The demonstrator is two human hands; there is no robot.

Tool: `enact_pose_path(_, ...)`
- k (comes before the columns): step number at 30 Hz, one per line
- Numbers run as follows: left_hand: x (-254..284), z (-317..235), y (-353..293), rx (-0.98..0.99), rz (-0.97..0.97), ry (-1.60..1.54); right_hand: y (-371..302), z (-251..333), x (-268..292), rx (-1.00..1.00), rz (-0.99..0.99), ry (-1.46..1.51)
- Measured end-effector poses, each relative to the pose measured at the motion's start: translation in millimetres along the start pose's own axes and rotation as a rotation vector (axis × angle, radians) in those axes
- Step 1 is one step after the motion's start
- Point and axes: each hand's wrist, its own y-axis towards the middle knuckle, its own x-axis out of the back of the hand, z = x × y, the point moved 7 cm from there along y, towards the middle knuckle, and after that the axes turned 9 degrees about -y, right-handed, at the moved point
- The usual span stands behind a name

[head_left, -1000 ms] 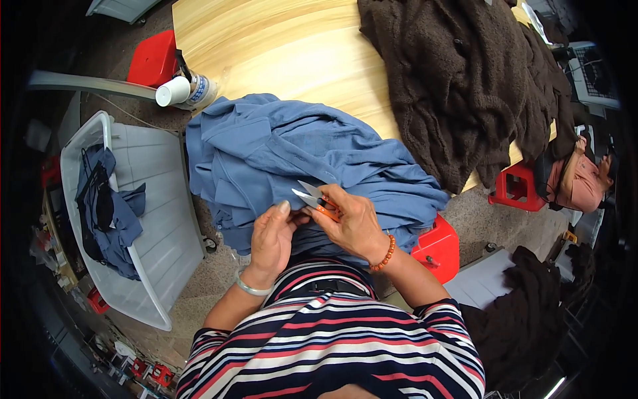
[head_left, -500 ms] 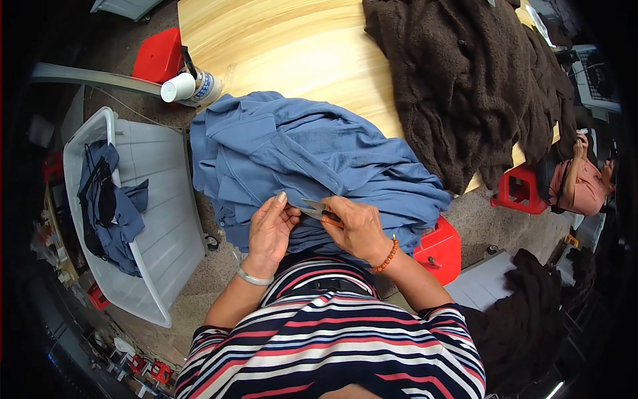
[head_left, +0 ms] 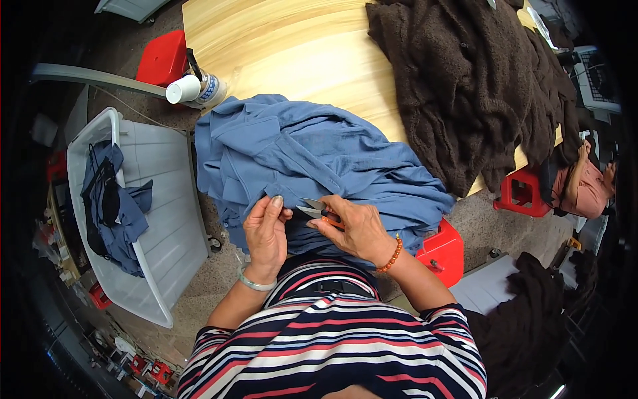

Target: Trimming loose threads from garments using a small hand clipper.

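A blue garment (head_left: 299,149) lies heaped over the near table edge and hangs toward my lap. My left hand (head_left: 266,233) is closed, thumb against forefinger, pinching a small edge of the blue cloth. In my right hand (head_left: 359,229) is a pair of thread snips (head_left: 312,207) with an orange and black handle. The blades stand apart and point left, close to the pinched cloth but not visibly touching it. Whether a thread lies between them is too small to tell.
Dark brown fuzzy garments (head_left: 465,86) cover the right of the wooden table (head_left: 286,46). A white bin (head_left: 163,199) with blue clothes stands left. A white cup (head_left: 183,89) sits at the table's left edge. Red stools (head_left: 442,253) stand around; a seated person (head_left: 585,183) is far right.
My left hand has shifted slightly left, bringing up a small corner of blue cloth in its pinch. The snips' blades have spread wider, and the right hand stays near the same place.
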Motion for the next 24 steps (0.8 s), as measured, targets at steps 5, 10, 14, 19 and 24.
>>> enact_pose_path(5, 0.9, -1.4, 0.8, 0.017, -0.010, -0.014, 5.5, 4.0, 2.0, 0.012, -0.005, 0.035)
enact_pose_path(10, -1.4, -2.3, 0.9, 0.051, -0.019, -0.045, 8.4, 4.2, 1.8, 0.041, 0.046, 0.012)
enact_pose_path(14, -5.0, -5.0, 0.1, 0.039, 0.007, -0.004, 13.0, 12.1, 7.1, 0.066, -0.017, 0.033)
enact_pose_path(19, -11.8, -10.6, -0.8, 0.004, 0.057, 0.029, 27.5, 19.1, 2.9, 0.098, -0.022, 0.039)
enact_pose_path(24, -9.7, -11.8, 0.2, -0.014, 0.073, 0.052, 34.4, 19.6, -6.4, 0.132, -0.002, 0.017)
